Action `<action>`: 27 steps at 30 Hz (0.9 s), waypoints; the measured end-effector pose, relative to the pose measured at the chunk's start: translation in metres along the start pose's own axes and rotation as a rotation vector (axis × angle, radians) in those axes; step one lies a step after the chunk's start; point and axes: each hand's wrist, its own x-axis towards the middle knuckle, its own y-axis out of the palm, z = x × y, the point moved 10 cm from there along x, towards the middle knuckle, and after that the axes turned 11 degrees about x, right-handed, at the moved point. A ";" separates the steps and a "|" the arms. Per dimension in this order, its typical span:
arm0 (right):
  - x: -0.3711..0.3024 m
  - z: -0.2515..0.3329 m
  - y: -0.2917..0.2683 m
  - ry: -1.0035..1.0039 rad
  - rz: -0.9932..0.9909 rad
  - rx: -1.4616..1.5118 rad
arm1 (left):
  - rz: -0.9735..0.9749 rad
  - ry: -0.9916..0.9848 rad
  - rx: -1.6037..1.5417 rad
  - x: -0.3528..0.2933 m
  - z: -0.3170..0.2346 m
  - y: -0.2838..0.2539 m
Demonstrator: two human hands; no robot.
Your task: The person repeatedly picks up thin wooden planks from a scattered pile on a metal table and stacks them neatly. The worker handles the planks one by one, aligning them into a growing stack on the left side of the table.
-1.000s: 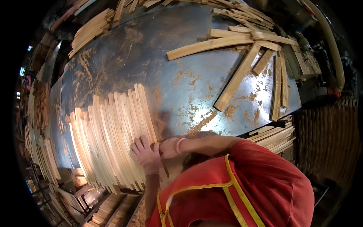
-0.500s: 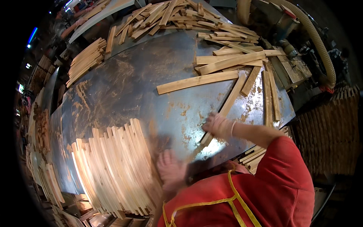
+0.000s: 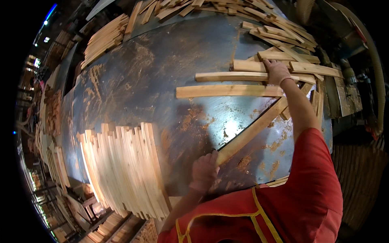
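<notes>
My left hand (image 3: 204,169) is closed at the near end of a wooden slat (image 3: 253,128) that lies diagonally across the metal tabletop (image 3: 133,89). Farther off, my right hand (image 3: 278,73) grips a pale slat (image 3: 231,76) at the edge of a loose pile, its fingers reaching over toward the slat behind. Another slat (image 3: 227,91) lies level just nearer than that hand. To the left of my left hand, a row of slats (image 3: 125,170) stands packed side by side.
A jumbled heap of slats (image 3: 279,30) covers the far right of the table. A neat stack (image 3: 106,38) lies at the far left. Sawdust (image 3: 194,117) is scattered over the metal. A ribbed hose (image 3: 379,81) hangs at the right.
My right hand has left the diagonal slat and reached out to the pile. My left hand has moved right, from beside the row to the diagonal slat's near end. The view has shifted.
</notes>
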 end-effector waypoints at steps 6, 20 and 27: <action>-0.068 0.064 0.022 -0.180 0.349 0.402 | 0.176 -0.423 -1.028 -0.112 0.071 0.019; -0.202 0.179 0.124 0.180 -0.050 1.467 | 0.099 -0.843 -1.670 -0.308 0.058 -0.010; -0.252 0.259 0.139 0.067 -0.237 1.675 | -0.048 -0.670 -2.060 -0.314 0.057 -0.019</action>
